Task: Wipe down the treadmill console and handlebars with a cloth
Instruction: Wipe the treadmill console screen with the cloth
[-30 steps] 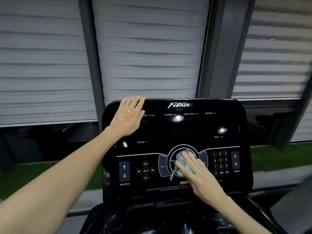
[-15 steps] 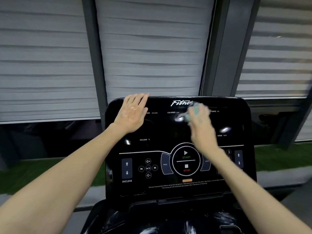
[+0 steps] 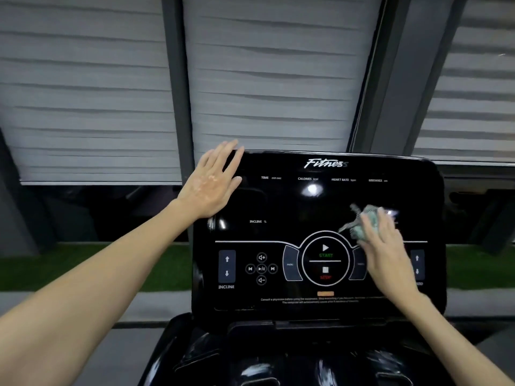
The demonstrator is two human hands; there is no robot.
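Fingers (image 3: 367,227) of the right hand (image 3: 386,247) lie straight, pressing the crumpled cloth (image 3: 357,220) against the black console (image 3: 278,201), just up and right of the START button (image 3: 325,250). The left hand (image 3: 211,185) rests flat on the console's upper left corner.

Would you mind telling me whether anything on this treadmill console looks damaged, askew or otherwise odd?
Nothing looks damaged or spilled. One small oddity on the console: the last letter of the Fitness logo looks fainter than the rest, perhaps worn or only glare. The bright spots look like reflections.
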